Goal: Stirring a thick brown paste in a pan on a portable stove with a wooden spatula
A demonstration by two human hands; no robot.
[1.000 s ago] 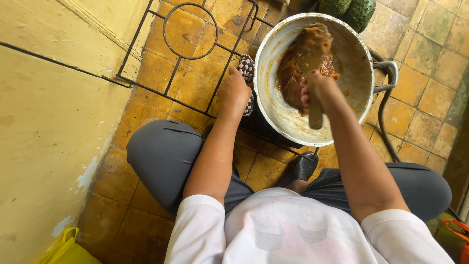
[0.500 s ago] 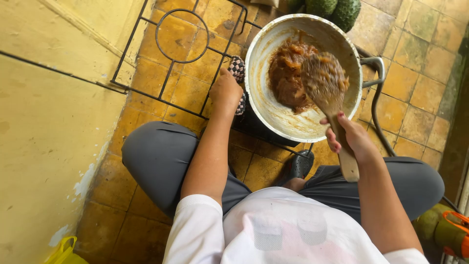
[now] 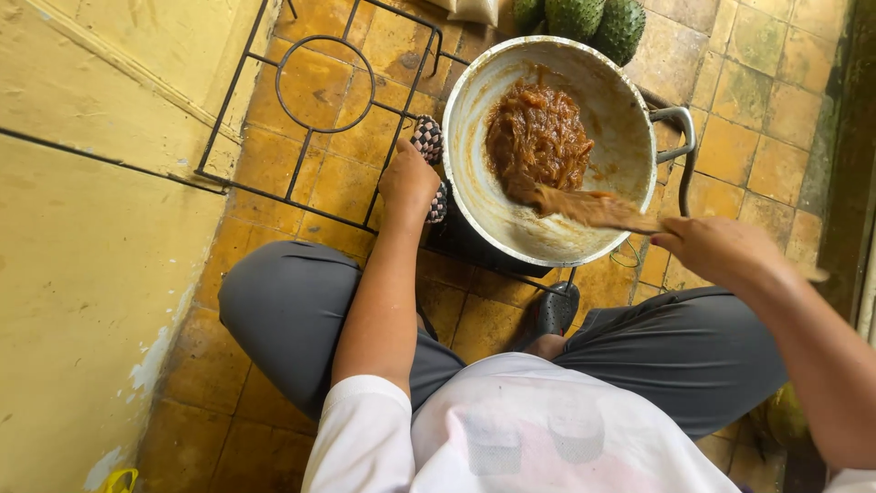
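Note:
A large pale metal pot [image 3: 630, 155] stands low in front of me with a thick brown mass [image 3: 538, 137] in it. My left hand [image 3: 408, 180] grips the pot's near-left handle through a checked cloth [image 3: 427, 141]. My right hand [image 3: 716, 248] is closed on the handle of a wooden paddle [image 3: 589, 208], whose blade lies across the pot's near side against the brown mass. The hand is outside the rim, to the right.
A black wire rack [image 3: 310, 110] lies on the yellow floor tiles left of the pot. Green spiky fruits [image 3: 589, 18] sit behind the pot. A yellow wall [image 3: 82, 256] runs along the left. My grey-trousered knees [image 3: 292, 310] flank a dark sandal [image 3: 555, 310].
My right hand has swung the paddle from the middle of the pot round to the right and out past the rim. My left hand has stayed on the handle.

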